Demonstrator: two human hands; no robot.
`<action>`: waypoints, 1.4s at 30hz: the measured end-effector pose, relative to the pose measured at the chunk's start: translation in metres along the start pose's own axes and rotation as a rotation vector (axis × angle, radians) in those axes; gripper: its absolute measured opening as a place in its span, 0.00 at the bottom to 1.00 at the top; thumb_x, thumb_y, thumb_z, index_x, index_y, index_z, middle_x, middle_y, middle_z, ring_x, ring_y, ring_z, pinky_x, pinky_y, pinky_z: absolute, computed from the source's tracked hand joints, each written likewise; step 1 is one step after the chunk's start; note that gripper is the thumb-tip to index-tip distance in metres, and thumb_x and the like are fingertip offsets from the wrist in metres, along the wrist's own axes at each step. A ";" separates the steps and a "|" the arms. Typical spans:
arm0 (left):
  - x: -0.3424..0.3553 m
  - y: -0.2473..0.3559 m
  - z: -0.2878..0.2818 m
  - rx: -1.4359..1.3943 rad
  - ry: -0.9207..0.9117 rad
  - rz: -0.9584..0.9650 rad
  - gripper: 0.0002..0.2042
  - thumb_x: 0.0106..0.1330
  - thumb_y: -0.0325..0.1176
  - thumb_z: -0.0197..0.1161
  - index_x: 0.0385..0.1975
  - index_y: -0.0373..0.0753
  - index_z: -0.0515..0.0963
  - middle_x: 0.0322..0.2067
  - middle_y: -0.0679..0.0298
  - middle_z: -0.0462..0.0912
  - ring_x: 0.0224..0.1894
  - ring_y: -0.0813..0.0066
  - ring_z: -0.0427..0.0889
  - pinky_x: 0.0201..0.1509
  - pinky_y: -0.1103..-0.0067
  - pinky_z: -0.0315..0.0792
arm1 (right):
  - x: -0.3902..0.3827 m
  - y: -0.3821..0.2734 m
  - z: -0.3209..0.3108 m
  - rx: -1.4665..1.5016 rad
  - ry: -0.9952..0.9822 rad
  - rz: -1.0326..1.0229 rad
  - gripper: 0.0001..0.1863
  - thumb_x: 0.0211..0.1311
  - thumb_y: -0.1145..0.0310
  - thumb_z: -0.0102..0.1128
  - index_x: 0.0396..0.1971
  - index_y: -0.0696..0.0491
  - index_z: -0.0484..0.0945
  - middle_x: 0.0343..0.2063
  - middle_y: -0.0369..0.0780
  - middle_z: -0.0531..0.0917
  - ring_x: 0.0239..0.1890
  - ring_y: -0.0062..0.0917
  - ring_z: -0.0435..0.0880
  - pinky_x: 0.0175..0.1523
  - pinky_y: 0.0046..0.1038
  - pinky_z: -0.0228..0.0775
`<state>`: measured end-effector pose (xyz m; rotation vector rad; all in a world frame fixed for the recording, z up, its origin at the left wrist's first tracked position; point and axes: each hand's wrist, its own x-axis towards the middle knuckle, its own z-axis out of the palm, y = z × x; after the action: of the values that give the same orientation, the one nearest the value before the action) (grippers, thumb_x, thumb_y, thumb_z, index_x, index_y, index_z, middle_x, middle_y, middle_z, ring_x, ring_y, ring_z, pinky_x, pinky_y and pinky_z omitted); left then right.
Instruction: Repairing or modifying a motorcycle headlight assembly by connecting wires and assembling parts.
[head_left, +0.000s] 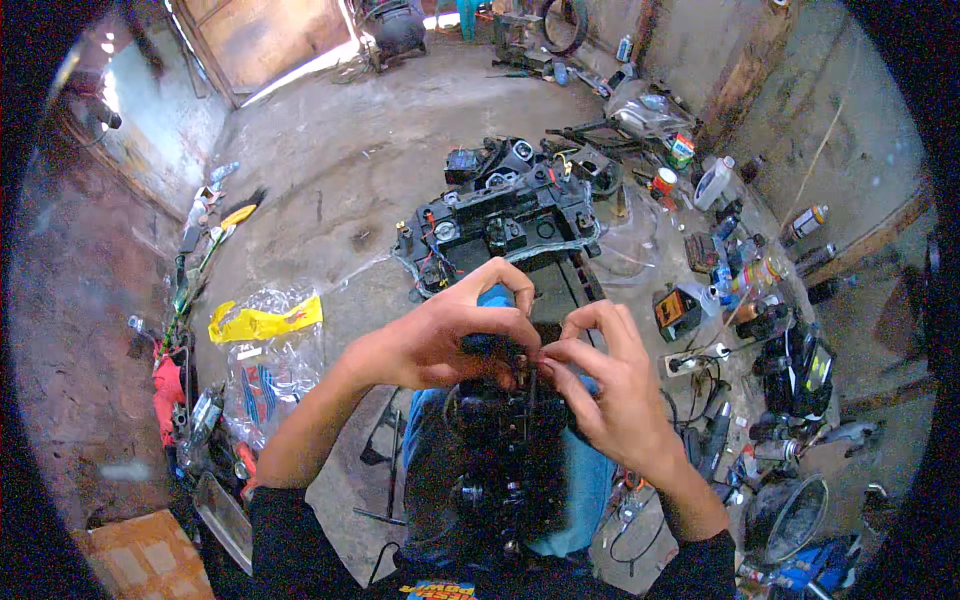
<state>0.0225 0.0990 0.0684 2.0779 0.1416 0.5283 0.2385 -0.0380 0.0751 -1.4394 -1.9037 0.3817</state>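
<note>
A long dark mechanical assembly [515, 455] rests on my lap, between my blue-clad thighs. Its details are hard to make out in the shadow. My left hand [450, 330] curls over its far end, fingers bent round a small black part [488, 345]. Close against it, my right hand [610, 390] brings thumb and forefinger together in a pinch, with the other fingers folded. Whatever sits between those fingertips is too small and dark to name. Both hands nearly touch at the fingertips.
Ahead on the floor lies a large black housing with wires [500, 220]. A clear plastic bag [262, 385] and a yellow strip [265, 320] lie at left. Bottles, a power strip [698, 358], cables and tools crowd the right wall. A round metal basin [787, 520] stands lower right.
</note>
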 end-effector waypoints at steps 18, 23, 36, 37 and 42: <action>0.058 0.084 0.012 -0.870 0.773 -0.307 0.33 0.80 0.58 0.47 0.64 0.30 0.71 0.50 0.56 0.84 0.51 0.69 0.83 0.53 0.74 0.78 | 0.034 -0.007 -0.034 0.200 0.306 -0.267 0.31 0.56 0.71 0.73 0.62 0.55 0.80 0.59 0.45 0.79 0.58 0.38 0.80 0.64 0.35 0.71; 0.075 0.089 0.024 -1.107 0.513 -0.330 0.33 0.81 0.54 0.46 0.68 0.26 0.67 0.54 0.53 0.82 0.52 0.69 0.83 0.57 0.73 0.76 | 0.051 0.007 -0.019 0.040 0.530 -0.384 0.19 0.52 0.74 0.71 0.47 0.56 0.85 0.45 0.44 0.84 0.49 0.40 0.82 0.54 0.37 0.76; -0.032 0.064 0.045 0.304 0.602 -0.266 0.34 0.78 0.63 0.44 0.67 0.37 0.69 0.69 0.45 0.68 0.70 0.45 0.71 0.72 0.55 0.65 | -0.047 0.020 -0.026 0.116 0.475 0.196 0.13 0.60 0.71 0.72 0.44 0.55 0.84 0.38 0.42 0.81 0.41 0.34 0.84 0.45 0.34 0.79; -0.040 0.055 0.057 0.278 0.639 -0.251 0.34 0.77 0.63 0.46 0.65 0.37 0.69 0.68 0.45 0.70 0.69 0.44 0.71 0.72 0.54 0.65 | -0.050 0.018 -0.017 0.132 0.492 0.164 0.13 0.60 0.71 0.72 0.44 0.55 0.84 0.38 0.42 0.81 0.41 0.34 0.84 0.45 0.34 0.79; -0.058 0.027 0.099 0.228 0.660 -0.177 0.42 0.73 0.69 0.45 0.68 0.32 0.63 0.65 0.41 0.66 0.69 0.47 0.71 0.72 0.58 0.65 | -0.046 0.008 0.022 0.218 0.245 -0.069 0.20 0.59 0.71 0.71 0.53 0.51 0.84 0.47 0.42 0.82 0.49 0.40 0.83 0.55 0.37 0.78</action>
<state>0.0092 -0.0106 0.0282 2.0045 0.7919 1.1119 0.2345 -0.0740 0.0383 -1.2149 -1.6554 0.3510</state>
